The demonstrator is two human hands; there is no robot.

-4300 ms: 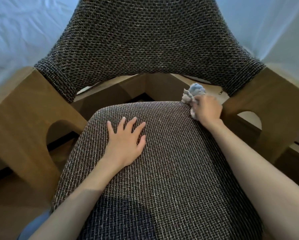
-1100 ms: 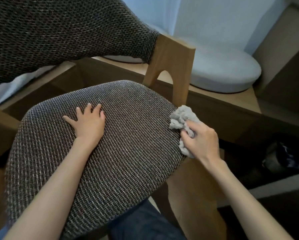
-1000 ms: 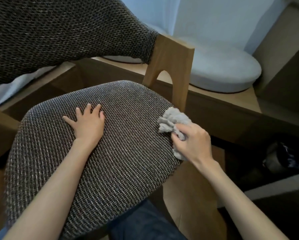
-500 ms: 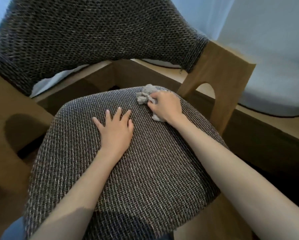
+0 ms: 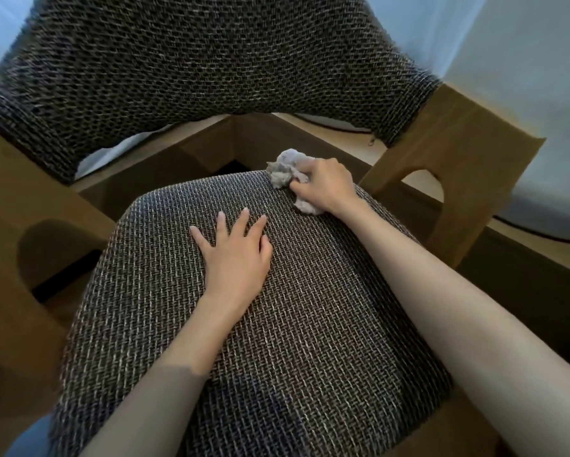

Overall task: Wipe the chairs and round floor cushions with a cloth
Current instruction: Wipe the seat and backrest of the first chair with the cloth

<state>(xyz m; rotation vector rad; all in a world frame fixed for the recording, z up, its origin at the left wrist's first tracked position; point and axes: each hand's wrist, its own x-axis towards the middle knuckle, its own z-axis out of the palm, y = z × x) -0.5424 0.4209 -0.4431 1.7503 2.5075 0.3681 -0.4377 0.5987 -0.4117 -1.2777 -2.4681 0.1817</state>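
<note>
1. The right hand (image 5: 326, 186) has its fingers curled round a crumpled grey cloth (image 5: 288, 171) and presses it on the seat (image 5: 244, 357) at the 1 o'clock corner, just beside the armrest (image 5: 458, 179).
2. The left hand (image 5: 236, 255) lies flat on the middle of the seat, fingers spread, holding nothing (a brace, I judge).
3. I judge the seat wipe to be under way. The weave shows no wiped trace, so how much is covered cannot be told.
4. Probably left to do: the backrest (image 5: 194, 61) at 12 o'clock, the wooden frame, any other chairs, and the cushions. One pale cushion (image 5: 541, 192) shows partly at 3 o'clock, well apart from the cloth.
</note>
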